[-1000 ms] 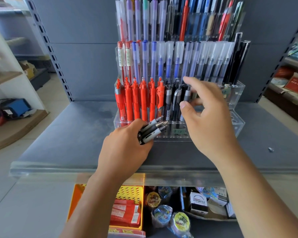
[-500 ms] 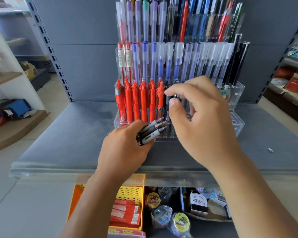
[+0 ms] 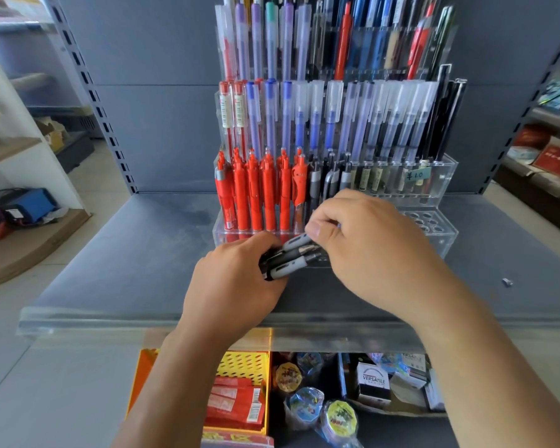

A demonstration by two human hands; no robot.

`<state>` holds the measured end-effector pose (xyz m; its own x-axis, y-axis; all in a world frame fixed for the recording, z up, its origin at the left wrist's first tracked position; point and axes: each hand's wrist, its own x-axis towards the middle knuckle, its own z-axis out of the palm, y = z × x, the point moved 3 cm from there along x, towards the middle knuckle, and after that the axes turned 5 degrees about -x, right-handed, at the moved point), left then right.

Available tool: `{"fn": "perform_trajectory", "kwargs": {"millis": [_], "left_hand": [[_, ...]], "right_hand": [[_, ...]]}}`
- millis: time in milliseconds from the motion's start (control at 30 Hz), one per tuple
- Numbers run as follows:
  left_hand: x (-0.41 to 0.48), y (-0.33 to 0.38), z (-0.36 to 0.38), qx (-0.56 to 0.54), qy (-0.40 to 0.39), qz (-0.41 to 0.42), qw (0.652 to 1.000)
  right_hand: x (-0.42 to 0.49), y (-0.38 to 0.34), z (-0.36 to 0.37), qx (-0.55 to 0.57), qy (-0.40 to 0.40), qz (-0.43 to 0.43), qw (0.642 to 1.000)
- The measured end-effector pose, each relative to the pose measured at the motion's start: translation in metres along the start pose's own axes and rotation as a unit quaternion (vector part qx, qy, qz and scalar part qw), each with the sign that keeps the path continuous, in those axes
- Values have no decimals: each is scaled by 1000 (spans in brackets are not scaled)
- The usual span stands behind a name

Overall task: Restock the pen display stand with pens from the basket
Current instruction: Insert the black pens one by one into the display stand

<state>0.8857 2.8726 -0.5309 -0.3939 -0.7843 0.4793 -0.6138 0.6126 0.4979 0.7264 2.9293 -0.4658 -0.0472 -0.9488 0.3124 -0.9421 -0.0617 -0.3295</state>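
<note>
A clear tiered pen display stand stands on the grey shelf. Its front row holds red pens on the left and a few grey-black pens beside them; empty holes show at the right. My left hand grips a bundle of grey-black pens, tips pointing right. My right hand has come down to the bundle, and its thumb and fingers pinch the top pen's end. A yellow basket sits on the shelf below.
Upper rows of the stand carry capped blue, purple and clear pens. The grey shelf has a clear front lip. A small clip lies at right. Tape rolls and boxes fill the lower shelf.
My right hand left the grey-black pens in the stand's front row and dropped down-left to the bundle, closing on its top pen. My left hand stayed put.
</note>
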Motion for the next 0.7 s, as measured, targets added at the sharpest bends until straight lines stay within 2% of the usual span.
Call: {"fn": "perform_trajectory", "kwargs": {"millis": [467,700], "left_hand": [[0,0,-1,-56,16,-27,998],[0,1,0,-18,-7,-7,1000]], "right_hand": [[-4,19,-34,28,71,19,997],[-9,3,-38,-70,0,9,997]]}}
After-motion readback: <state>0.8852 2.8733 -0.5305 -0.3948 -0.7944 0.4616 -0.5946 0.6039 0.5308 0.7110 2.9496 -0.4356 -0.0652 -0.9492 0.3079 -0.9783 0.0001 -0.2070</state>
